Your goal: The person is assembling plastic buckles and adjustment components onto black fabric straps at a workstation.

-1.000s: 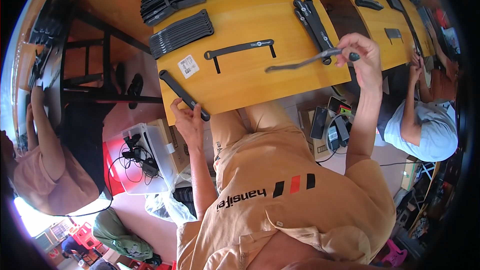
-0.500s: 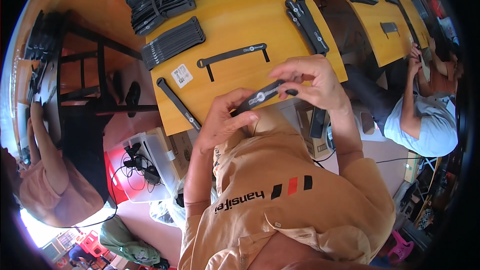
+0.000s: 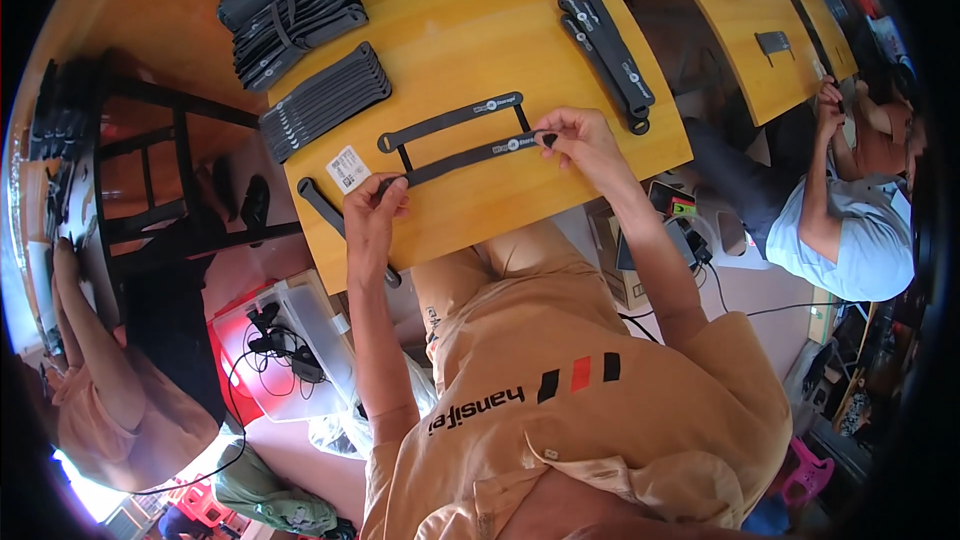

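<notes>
The yellow wooden table (image 3: 480,190) formed the work surface in front of the seated person. A clear plastic bin (image 3: 290,400) containing black cables stood below it, to the person's left. At the far left of the table, a thick bundle (image 3: 290,25) of black straps was bound with a band. A fanned stack (image 3: 325,100) of matching straps lay just on the near side of the bundle. A loose cluster (image 3: 608,60) of straps lay near the right edge.

The left hand (image 3: 372,208) and the right hand (image 3: 582,143) were apart, each pinching one end of the held strap (image 3: 465,158) between thumb and fingers. The held strap was stretched between them above the near part of the table; contact with the surface could not be determined. A second strap (image 3: 450,122) lay just beyond, roughly parallel. A third strap (image 3: 325,210) lay diagonally at the left edge, partly hidden by the left hand.

Two short dark strips (image 3: 522,118) extended from the second strap toward the held strap. A white label (image 3: 348,170) lay near the left hand.
</notes>
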Demonstrator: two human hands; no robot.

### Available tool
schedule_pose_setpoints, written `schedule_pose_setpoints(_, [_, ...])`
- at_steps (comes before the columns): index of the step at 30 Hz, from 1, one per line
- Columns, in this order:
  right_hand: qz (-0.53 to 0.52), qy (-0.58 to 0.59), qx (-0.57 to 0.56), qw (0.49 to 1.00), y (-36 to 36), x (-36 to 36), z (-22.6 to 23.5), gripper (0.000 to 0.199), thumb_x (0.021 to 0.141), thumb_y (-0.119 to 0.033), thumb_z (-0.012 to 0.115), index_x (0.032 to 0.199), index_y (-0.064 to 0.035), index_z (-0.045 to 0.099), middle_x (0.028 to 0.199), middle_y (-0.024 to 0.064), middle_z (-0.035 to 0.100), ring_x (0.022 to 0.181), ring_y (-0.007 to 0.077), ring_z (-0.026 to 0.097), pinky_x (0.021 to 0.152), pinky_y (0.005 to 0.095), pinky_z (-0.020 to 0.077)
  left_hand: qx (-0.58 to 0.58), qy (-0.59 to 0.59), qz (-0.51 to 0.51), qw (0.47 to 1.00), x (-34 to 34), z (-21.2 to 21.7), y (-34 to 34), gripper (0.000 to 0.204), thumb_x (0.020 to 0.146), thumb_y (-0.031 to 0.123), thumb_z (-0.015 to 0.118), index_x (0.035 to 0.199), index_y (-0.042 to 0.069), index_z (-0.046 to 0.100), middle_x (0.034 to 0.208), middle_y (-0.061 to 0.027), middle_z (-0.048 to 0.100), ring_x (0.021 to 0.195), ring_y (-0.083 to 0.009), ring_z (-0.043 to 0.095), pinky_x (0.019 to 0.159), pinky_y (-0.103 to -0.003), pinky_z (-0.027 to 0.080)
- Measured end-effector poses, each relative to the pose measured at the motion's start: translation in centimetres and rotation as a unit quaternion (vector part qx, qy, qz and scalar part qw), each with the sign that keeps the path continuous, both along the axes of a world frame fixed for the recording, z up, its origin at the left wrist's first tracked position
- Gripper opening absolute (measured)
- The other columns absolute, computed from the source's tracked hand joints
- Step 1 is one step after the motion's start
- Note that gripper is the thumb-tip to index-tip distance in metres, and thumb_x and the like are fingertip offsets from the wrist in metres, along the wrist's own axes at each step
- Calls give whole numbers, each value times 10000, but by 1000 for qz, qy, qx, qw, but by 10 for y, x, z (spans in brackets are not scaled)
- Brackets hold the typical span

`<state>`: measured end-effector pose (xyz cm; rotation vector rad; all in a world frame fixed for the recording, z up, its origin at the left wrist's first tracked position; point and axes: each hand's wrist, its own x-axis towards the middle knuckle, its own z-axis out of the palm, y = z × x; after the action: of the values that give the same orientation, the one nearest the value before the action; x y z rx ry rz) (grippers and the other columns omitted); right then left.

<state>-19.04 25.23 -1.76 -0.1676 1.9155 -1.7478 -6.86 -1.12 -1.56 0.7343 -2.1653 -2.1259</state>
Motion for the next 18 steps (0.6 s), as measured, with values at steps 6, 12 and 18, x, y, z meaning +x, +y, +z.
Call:
schedule_pose_setpoints(6, [-26,30,14,999,-15,-22,-13,106,778,19,568,855,-9,636,731,4,624,570,37,518,436,161,355,-58,21,56,997,-24,-17,-5,147,825,114,634,879,-23,631,635,1,552,556,-60,477,522,-198,382])
schedule_pose_setpoints(12, [-55,42,22,997,-27,-38,-24,62,766,16,624,822,-9,627,662,-6,599,533,27,499,409,167,337,-85,28,76,993,-34,-34,-10,137,822,110,632,854,-22,619,622,7,535,540,-54,461,495,-199,365])
schedule_pose_setpoints(18, [-73,49,50,995,-27,-42,-35,46,777,12,635,819,-7,628,650,-11,586,520,21,486,402,164,319,-103,8,98,990,-40,-31,-7,144,824,110,632,858,-29,614,610,3,530,528,-57,458,479,-200,362])
